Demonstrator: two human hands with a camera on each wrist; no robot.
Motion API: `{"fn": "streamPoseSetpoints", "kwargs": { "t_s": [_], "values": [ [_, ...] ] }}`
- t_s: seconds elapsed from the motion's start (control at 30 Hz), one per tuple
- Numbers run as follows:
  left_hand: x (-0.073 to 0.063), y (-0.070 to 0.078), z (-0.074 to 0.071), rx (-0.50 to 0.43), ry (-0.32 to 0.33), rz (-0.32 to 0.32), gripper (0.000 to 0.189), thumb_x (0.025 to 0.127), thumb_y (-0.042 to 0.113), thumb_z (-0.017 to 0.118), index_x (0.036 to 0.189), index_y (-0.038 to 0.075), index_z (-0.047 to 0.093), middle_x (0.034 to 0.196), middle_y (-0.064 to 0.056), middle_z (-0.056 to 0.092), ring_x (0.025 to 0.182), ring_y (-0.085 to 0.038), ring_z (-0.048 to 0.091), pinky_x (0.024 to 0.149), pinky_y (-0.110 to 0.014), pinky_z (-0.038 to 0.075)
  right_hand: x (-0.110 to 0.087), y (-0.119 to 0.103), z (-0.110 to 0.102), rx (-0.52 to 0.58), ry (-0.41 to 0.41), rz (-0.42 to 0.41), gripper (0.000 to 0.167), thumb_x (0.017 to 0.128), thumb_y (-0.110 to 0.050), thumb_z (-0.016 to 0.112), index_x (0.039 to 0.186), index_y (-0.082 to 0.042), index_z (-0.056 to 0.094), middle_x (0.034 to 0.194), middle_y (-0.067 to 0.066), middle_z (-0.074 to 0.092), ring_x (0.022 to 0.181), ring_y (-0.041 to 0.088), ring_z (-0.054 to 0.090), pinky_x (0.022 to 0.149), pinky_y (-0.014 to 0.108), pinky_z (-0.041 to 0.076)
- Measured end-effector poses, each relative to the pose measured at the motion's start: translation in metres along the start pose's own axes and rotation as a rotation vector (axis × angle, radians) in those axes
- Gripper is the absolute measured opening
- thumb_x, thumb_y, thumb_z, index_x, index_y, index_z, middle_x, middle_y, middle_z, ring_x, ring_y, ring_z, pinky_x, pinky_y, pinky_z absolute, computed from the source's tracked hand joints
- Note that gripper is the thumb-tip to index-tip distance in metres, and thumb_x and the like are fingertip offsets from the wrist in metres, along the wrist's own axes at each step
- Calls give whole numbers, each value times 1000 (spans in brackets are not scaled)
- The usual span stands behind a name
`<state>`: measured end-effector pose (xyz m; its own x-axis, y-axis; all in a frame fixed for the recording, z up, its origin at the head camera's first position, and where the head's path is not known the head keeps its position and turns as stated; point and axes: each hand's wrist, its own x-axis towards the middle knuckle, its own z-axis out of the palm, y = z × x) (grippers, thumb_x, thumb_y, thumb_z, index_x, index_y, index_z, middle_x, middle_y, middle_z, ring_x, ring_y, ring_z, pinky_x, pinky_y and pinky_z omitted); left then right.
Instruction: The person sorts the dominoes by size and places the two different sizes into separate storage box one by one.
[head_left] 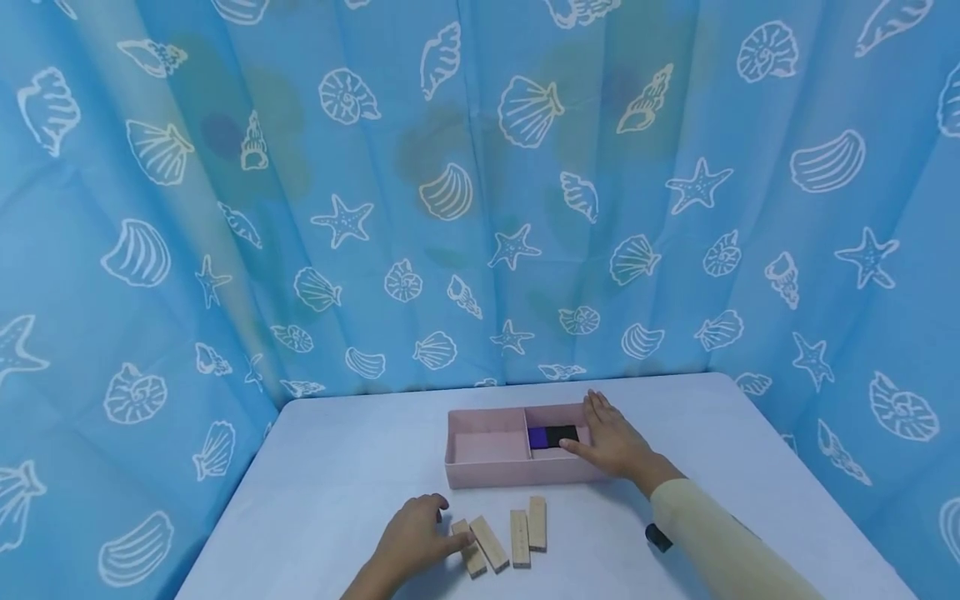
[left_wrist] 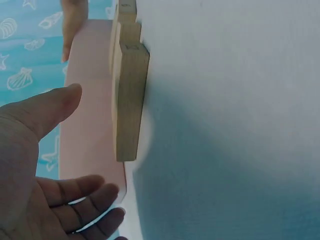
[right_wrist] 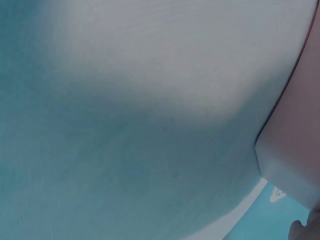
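Note:
My left hand [head_left: 412, 537] is held beside several wooden blocks [head_left: 519, 538] in front of the box, its thumb overlapping the leftmost one in the head view. In the left wrist view, a gap shows between the thumb and fingers [left_wrist: 82, 205], and the nearest wooden block [left_wrist: 132, 100] stands beyond them. At the right end of a pink two-compartment box [head_left: 491, 475], my right hand [head_left: 615, 442] rests with fingers extended along the end and thumb over the right compartment. That compartment contains a purple piece [head_left: 537, 438] and a black piece [head_left: 561, 435].
A white-covered table [head_left: 337, 467] bears everything, with a blue shell-patterned curtain [head_left: 480, 208] behind and at both sides. A dark object [head_left: 658, 537] lies partly hidden under the right sleeve [head_left: 712, 533]. The box's left compartment [head_left: 487, 446] shows its pink floor.

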<state>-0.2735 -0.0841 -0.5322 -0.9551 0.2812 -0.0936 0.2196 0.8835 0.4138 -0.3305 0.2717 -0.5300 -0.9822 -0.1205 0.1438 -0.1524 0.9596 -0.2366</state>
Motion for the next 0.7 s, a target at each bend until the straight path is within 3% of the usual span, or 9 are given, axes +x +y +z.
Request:
{"fn": "streamPoseSetpoints", "kwargs": {
  "t_s": [0.27,0.5,0.7],
  "values": [
    [-6,7,5,29,-22,-8,72,64,67,78,101,6,67,82,1,57,75,-18,53,72,-43,51,-1,1,-1,-30,-12,-15,115,84,-83,32,151,8,16,159,24,10,146,39,8,114,52,17],
    [-11,17,11,2,-54,-70,87,57,68,81,108,0,63,89,-6,57,82,-24,54,83,-51,50,-1,1,1,-18,7,-16,103,90,-67,48,151,9,17,158,25,11,145,40,7,114,52,17],
    [-15,20,15,55,-65,-48,90,58,69,81,106,-4,60,87,-9,52,81,-25,50,84,-52,48,0,2,5,-15,5,-15,103,90,-67,48,151,9,15,158,25,11,145,40,7,114,52,16]
  ]
}}
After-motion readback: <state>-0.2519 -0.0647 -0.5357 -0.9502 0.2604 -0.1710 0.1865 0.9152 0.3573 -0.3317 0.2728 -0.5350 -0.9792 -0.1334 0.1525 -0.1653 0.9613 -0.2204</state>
